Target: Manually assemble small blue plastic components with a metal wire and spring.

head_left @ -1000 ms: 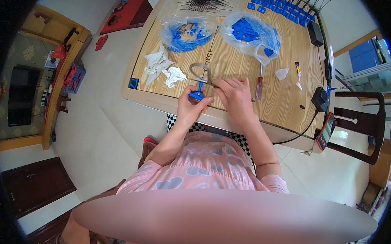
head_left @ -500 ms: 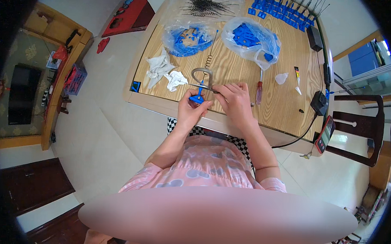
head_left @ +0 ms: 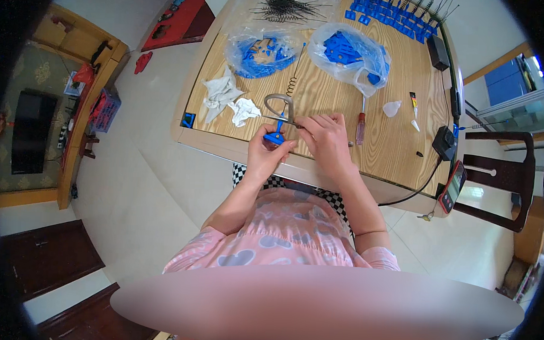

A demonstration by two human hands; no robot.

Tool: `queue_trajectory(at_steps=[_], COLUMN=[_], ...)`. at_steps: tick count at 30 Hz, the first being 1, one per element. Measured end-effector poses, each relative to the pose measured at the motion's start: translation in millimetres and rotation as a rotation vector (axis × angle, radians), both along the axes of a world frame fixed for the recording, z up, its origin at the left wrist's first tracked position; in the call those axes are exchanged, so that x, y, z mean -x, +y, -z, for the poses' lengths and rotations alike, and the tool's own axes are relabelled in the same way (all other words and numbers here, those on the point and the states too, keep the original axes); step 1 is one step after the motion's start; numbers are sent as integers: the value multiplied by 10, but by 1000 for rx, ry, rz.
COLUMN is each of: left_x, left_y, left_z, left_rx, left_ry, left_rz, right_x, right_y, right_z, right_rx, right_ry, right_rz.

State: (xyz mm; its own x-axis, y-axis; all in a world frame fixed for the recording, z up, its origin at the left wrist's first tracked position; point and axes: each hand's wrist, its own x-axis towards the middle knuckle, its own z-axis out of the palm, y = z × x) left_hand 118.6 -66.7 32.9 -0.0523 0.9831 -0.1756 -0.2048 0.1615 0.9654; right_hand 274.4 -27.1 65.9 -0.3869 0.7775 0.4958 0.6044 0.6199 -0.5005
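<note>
My left hand is closed around a blue plastic piece with a flat base and a narrow stem. From its stem a thin black coiled wire stretches away from me, ending in a small blue tip. My right hand grips a pair of metal scissors; one looped handle shows, and the pointed end lies across the blue stem, pointing left. My right fingers hide the other handle. Whether the blades touch the stem I cannot tell.
Crumpled white tissue lies left of my hands. Beyond are bags of blue parts and a pile of black coiled wires. A screwdriver, a small tube and a phone are to the right. Assembled blue pieces stand far right.
The looped scissors handle has shifted very slightly left, and the wire's tip has swayed a little to the right. Both hands keep their holds.
</note>
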Motion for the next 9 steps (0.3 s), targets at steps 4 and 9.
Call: queue_trajectory(at_steps=[4, 9], left_x=[3, 20], left_y=[9, 1], left_z=[25, 37], left_rx=[-3, -18], left_ry=[-23, 24], left_rz=[-11, 7], right_x=[-7, -5], right_y=[-4, 10], right_z=[12, 14], right_rx=[0, 23], right_ry=[-14, 21], right_rz=[-11, 27])
